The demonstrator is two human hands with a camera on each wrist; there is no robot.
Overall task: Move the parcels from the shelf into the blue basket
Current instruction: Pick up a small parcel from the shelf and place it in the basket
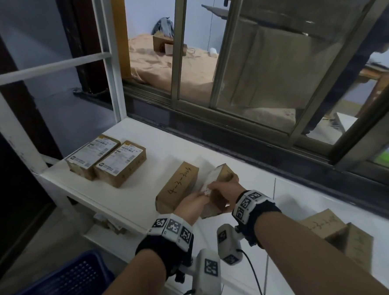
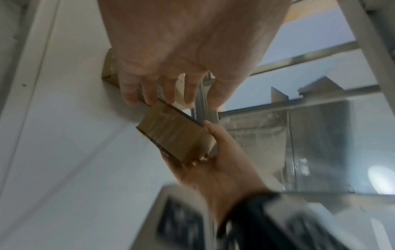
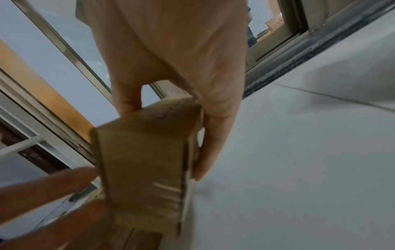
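Note:
My right hand (image 1: 223, 187) grips a plain brown parcel (image 1: 215, 203), tilted up off the white shelf (image 1: 137, 196). In the right wrist view the thumb (image 3: 128, 101) and fingers (image 3: 215, 135) clamp its two sides (image 3: 145, 160). My left hand (image 1: 199, 197) reaches in with straight fingers (image 3: 53, 184) that touch the parcel's near end (image 2: 175, 135). Just left of it lies a parcel with handwritten numbers (image 1: 177, 187). Two labelled parcels (image 1: 107, 160) sit side by side further left. The blue basket (image 1: 67, 287) is at the bottom left, below the shelf.
Two more brown parcels (image 1: 344, 236) stand on the shelf to my right, partly behind my forearm. A sliding window frame (image 1: 233, 126) runs along the back of the shelf. A white rack post (image 1: 111, 61) rises at the left, with a lower shelf (image 1: 107, 223) underneath.

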